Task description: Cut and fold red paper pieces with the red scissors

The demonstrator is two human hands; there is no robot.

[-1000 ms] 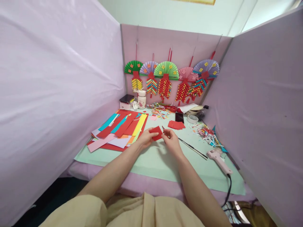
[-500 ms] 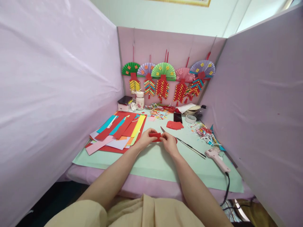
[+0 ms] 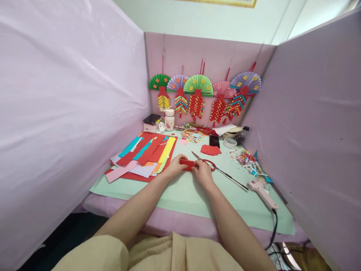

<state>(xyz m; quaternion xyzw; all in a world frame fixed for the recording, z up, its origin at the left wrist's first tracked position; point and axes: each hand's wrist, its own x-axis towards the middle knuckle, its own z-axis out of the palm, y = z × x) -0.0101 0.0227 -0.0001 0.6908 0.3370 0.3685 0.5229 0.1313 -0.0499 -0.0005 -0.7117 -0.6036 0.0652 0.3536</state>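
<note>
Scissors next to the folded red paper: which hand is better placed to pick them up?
Right hand, probably: the scissors lie just beyond it, red handles nearest it. The left hand pinches the folded red paper's other end.

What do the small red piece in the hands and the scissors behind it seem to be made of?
The red piece looks like matte coloured paper: thin, flat and folded into a narrow strip between both hands. The scissors seem to have grey metal blades and glossy red handles, probably plastic.

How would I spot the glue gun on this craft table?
Start at the pale green mat and follow its right side toward the near corner. The glue gun lies there, beyond the long thin rod: the only pink tool, trailing a black cord.
</note>
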